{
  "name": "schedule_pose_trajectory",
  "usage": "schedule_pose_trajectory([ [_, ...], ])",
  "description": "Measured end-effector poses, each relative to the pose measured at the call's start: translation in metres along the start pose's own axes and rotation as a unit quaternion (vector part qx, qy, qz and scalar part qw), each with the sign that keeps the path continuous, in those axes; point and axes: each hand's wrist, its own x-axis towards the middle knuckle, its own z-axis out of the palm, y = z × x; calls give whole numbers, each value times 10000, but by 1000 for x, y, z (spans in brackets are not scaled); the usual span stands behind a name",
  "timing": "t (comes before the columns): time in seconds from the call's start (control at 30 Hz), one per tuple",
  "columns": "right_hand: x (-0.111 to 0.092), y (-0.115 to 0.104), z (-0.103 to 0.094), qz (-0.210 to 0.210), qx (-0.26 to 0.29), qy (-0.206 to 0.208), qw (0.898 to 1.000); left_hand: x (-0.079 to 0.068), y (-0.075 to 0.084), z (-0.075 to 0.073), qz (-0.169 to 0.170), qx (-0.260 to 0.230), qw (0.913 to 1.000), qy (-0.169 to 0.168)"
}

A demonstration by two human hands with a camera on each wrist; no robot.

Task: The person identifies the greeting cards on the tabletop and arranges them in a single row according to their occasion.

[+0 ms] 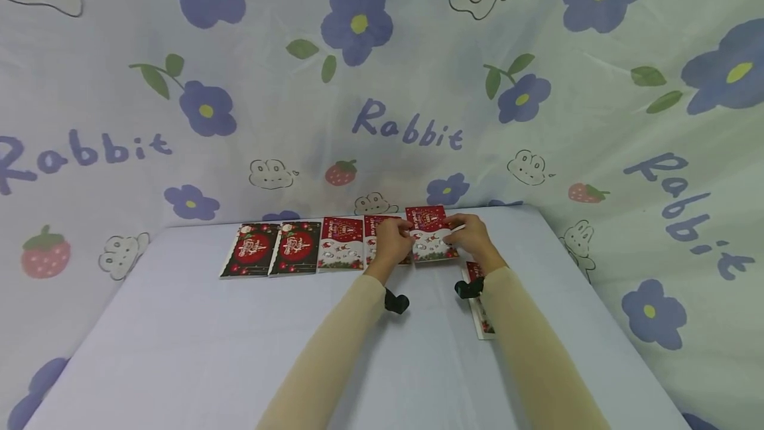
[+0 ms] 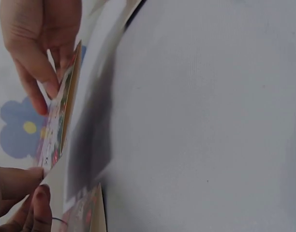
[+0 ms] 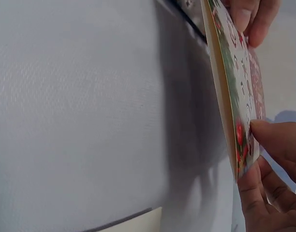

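A red and white Christmas card (image 1: 431, 244) is held up off the table near the back edge. My left hand (image 1: 392, 242) pinches its left edge, and my right hand (image 1: 473, 239) pinches the right edge with the thumb on the printed face. In the right wrist view the card (image 3: 239, 92) is tilted above the table, its shadow below. Just left of it lies a matching red card (image 1: 371, 234), partly hidden by my left hand. Another red card (image 1: 341, 244) comes after that in the row.
Two dark cards with red circles, the inner card (image 1: 296, 247) and the outer card (image 1: 251, 249), form the row's left end. More red and white cards (image 1: 475, 271) lie under my right forearm. A printed curtain (image 1: 298, 118) hangs behind the white table (image 1: 209, 350).
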Motion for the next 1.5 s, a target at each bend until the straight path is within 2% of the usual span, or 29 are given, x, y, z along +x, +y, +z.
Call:
schedule_pose_trajectory([
  [0.3, 5, -4, 10, 151, -549, 24, 9984, 5, -9, 5, -131, 84, 9999, -5],
  [0.63, 14, 5, 17, 426, -703, 88, 9966, 7, -16, 12, -244, 259, 9992, -163],
  [0.9, 13, 3, 21, 267, -777, 236, 9963, 9, -20, 14, -103, 240, 9994, -216],
  [1.3, 16, 5, 28, 13, -1457, 446, 9883, 9, -23, 16, 98, 383, 9990, -231],
  [1.5, 13, 1, 30, 14, -1543, 459, 9870, 10, -25, 16, 164, 343, 9989, -271],
])
